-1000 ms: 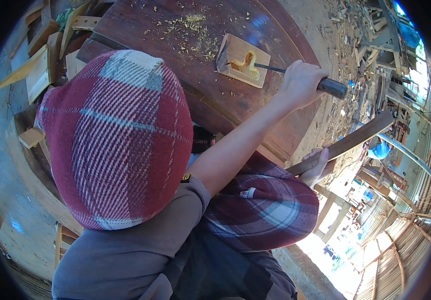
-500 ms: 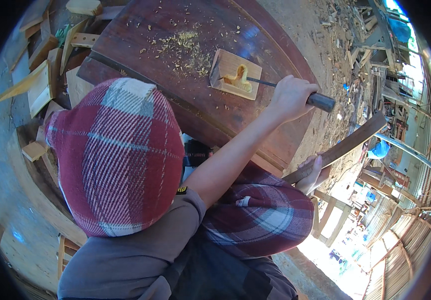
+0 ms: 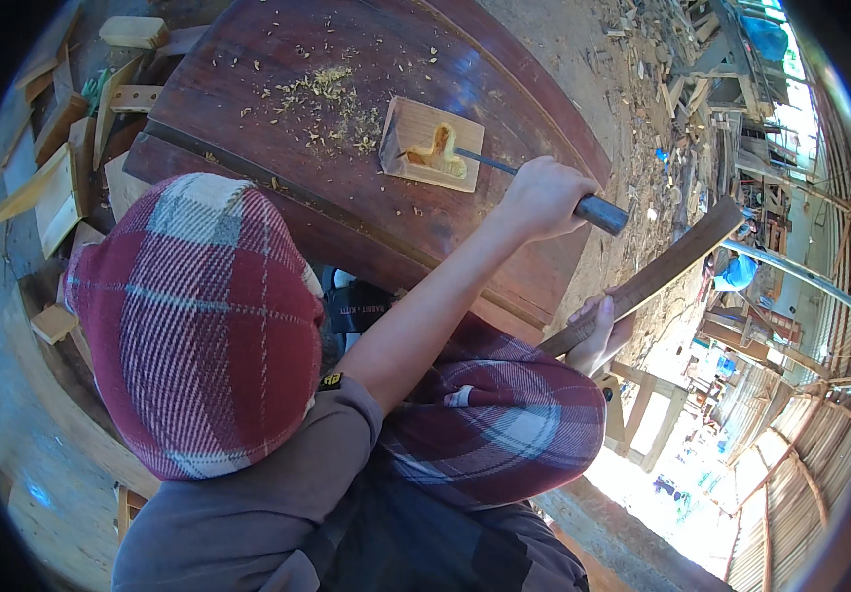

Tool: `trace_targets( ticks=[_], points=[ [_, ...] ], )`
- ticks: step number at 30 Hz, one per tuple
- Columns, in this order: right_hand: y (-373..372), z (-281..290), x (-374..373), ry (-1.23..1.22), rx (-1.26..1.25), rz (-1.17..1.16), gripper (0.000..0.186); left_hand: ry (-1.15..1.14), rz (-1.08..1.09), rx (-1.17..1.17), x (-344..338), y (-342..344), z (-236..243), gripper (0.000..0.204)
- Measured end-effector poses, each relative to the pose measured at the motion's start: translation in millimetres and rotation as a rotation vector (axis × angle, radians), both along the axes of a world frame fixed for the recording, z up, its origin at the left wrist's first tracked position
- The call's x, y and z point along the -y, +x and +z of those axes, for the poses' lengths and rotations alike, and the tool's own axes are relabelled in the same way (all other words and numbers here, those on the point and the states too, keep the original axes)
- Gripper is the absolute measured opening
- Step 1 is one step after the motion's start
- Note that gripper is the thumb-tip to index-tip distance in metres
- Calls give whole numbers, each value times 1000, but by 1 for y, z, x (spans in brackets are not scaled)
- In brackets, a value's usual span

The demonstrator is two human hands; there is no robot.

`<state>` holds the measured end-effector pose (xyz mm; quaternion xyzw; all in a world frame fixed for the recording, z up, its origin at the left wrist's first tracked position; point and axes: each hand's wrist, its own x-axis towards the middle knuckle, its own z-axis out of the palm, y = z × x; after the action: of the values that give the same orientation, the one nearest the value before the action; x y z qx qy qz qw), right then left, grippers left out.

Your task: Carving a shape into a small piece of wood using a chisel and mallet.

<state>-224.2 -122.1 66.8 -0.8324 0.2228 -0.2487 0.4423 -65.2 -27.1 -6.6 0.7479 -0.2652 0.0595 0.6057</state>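
Red, white and grey plaid cap on head. Grey-brown short-sleeved shirt, small yellow-and-black tag at sleeve hem. Plaid cloth in matching colours over lap; forearms bare.

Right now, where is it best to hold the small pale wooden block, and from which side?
Probably its left edge, coming from the left. The block lies flat on the dark board, and the chisel in the left hand enters its carved hollow from the right, so that side is clear of the blade.
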Motion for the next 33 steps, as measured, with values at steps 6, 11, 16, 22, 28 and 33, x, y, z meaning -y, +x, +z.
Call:
trace_targets(
  ticks=[6, 11, 16, 22, 28, 33],
  points=[
    [-2, 0, 5, 14, 61, 9, 30, -45, 26, 0, -4, 3, 1, 11],
    [2, -17, 10, 63, -91, 64, 26, -10, 40, -45, 1, 12, 2, 11],
    [2, -14, 11, 123, -175, -56, 33, -19, 58, -50, 10, 11, -4, 11],
    [7, -31, 3, 259, -187, -64, 39, 36, 43, -56, 18, 11, -5, 10],
    [4, -31, 22, 364, 66, -125, 29, 75, 33, 18, 31, 8, -15, 9],
    [0, -47, 18, 315, -195, -179, 38, 135, 60, 43, 36, 2, -26, 8]
  ],
)
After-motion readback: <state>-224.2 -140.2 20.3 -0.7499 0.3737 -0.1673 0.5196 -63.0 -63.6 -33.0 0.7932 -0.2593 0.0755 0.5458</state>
